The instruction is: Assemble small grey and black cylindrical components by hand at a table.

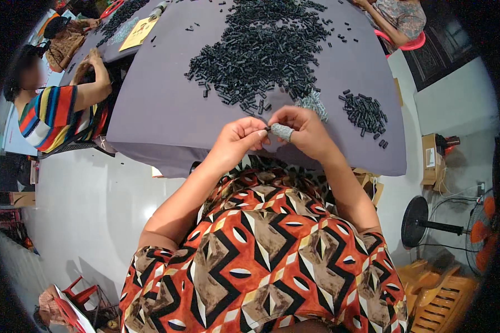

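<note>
Near the table's front edge, both my hands meet, fingertips almost touching. My left hand [240, 141] is closed in a pinch on a small black part [268, 129]. My right hand [305, 130], with a grey wrap [282, 131] around its thumb, pinches at the same part from the other side. Fingers partly cover the part, so its exact shape is hidden. Just beyond my right hand lies a heap of small silvery metal pieces [313, 104]. A broad pile of short black cylinders [261, 50] spreads away from my hands across the table.
On the right of the grey-covered table [161, 105] sits a smaller pile of black cylinders [364, 114]. A person in a striped top [53, 114] works at the left; another person's arm [391, 28] is at the far right. A fan [415, 222] and orange chair [441, 297] stand lower right.
</note>
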`<state>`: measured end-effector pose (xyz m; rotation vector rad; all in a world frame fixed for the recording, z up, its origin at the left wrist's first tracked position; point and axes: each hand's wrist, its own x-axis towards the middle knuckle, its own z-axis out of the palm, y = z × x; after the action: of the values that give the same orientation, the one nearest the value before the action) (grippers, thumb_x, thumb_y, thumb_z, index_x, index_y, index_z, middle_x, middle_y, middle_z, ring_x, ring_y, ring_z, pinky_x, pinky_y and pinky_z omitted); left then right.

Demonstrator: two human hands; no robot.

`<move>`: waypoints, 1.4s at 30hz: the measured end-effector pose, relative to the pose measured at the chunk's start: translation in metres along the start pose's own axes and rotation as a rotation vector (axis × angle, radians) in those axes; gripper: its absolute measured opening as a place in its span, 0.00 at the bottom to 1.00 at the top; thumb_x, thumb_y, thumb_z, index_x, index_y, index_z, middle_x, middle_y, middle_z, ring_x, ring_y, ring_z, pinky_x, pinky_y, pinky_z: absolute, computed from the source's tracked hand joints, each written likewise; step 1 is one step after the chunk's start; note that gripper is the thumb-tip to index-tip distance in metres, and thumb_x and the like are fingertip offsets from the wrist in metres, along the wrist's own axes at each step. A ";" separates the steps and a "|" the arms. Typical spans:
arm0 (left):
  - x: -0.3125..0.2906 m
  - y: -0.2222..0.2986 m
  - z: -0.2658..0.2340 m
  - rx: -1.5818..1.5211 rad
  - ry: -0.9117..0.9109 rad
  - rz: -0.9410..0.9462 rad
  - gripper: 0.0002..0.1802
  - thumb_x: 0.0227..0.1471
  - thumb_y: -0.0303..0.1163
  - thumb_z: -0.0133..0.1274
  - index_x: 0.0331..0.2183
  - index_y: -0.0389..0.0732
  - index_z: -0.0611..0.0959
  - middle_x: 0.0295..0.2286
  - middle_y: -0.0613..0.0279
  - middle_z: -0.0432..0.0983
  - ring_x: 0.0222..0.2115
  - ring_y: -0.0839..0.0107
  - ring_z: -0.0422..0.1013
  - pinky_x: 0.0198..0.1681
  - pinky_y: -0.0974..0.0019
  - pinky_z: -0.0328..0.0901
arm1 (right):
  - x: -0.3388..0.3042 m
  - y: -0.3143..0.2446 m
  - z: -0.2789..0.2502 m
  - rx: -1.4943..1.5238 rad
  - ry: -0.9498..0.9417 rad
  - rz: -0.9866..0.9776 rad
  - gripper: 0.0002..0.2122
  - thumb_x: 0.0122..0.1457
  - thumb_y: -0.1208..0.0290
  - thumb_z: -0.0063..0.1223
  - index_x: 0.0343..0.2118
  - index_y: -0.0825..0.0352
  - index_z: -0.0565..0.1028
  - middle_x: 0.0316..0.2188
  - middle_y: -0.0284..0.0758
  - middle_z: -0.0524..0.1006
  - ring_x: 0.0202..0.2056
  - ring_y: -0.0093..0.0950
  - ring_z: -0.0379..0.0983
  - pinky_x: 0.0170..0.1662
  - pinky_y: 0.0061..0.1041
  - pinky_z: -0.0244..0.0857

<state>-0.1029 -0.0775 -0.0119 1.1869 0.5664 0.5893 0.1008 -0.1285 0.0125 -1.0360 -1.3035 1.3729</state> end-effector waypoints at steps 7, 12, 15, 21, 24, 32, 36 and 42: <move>-0.002 -0.001 0.009 0.071 -0.014 0.021 0.06 0.58 0.28 0.51 0.37 0.37 0.79 0.27 0.68 0.78 0.25 0.84 0.69 0.30 0.78 0.64 | -0.007 0.006 -0.002 -0.160 -0.022 0.046 0.06 0.56 0.80 0.52 0.37 0.71 0.74 0.30 0.29 0.76 0.31 0.18 0.72 0.36 0.18 0.68; -0.002 0.004 0.011 0.226 -0.083 -0.030 0.06 0.58 0.29 0.51 0.35 0.37 0.80 0.26 0.69 0.77 0.24 0.84 0.69 0.29 0.79 0.64 | -0.024 0.002 0.003 -0.402 0.093 -0.056 0.08 0.49 0.78 0.53 0.33 0.70 0.77 0.28 0.34 0.77 0.30 0.22 0.73 0.34 0.22 0.66; -0.004 0.001 0.019 0.157 -0.082 -0.133 0.07 0.58 0.30 0.52 0.34 0.37 0.80 0.23 0.70 0.77 0.22 0.85 0.68 0.26 0.79 0.62 | -0.033 -0.006 0.005 -0.516 0.081 -0.099 0.08 0.48 0.79 0.52 0.33 0.71 0.76 0.29 0.37 0.76 0.29 0.26 0.73 0.33 0.23 0.65; 0.003 -0.003 0.025 0.095 -0.051 -0.158 0.07 0.58 0.31 0.52 0.33 0.38 0.81 0.23 0.69 0.77 0.20 0.84 0.68 0.23 0.80 0.61 | -0.035 0.001 0.001 -0.473 0.127 -0.094 0.09 0.48 0.80 0.50 0.33 0.71 0.76 0.29 0.38 0.75 0.29 0.27 0.72 0.33 0.23 0.65; 0.007 -0.004 0.027 0.049 -0.042 -0.133 0.07 0.58 0.31 0.52 0.32 0.38 0.81 0.23 0.68 0.78 0.20 0.84 0.68 0.24 0.80 0.62 | -0.034 0.006 0.000 -0.422 0.163 -0.144 0.11 0.49 0.80 0.51 0.37 0.70 0.76 0.30 0.37 0.76 0.29 0.26 0.72 0.34 0.23 0.65; 0.009 -0.001 0.028 -0.177 0.058 -0.119 0.08 0.58 0.33 0.51 0.32 0.39 0.80 0.27 0.67 0.79 0.24 0.82 0.72 0.28 0.78 0.66 | -0.039 0.008 0.008 -0.436 0.226 -0.114 0.26 0.50 0.75 0.58 0.55 0.63 0.68 0.38 0.34 0.74 0.31 0.25 0.72 0.35 0.24 0.67; 0.011 -0.008 0.026 -0.193 0.097 -0.167 0.06 0.57 0.30 0.52 0.34 0.38 0.81 0.29 0.67 0.79 0.24 0.83 0.71 0.30 0.78 0.67 | -0.035 0.001 0.016 -0.685 0.250 -0.174 0.22 0.48 0.69 0.60 0.48 0.64 0.71 0.33 0.38 0.71 0.32 0.36 0.72 0.36 0.31 0.68; 0.010 -0.001 0.038 -0.100 0.113 -0.156 0.05 0.56 0.29 0.53 0.32 0.38 0.81 0.27 0.69 0.79 0.24 0.84 0.71 0.27 0.79 0.64 | -0.033 0.019 0.020 -0.912 0.362 -0.271 0.17 0.47 0.65 0.61 0.38 0.65 0.71 0.32 0.40 0.70 0.33 0.43 0.71 0.34 0.39 0.66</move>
<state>-0.0695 -0.0969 -0.0032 1.0098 0.7103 0.5473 0.0860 -0.1645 -0.0063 -1.5324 -1.7333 0.3118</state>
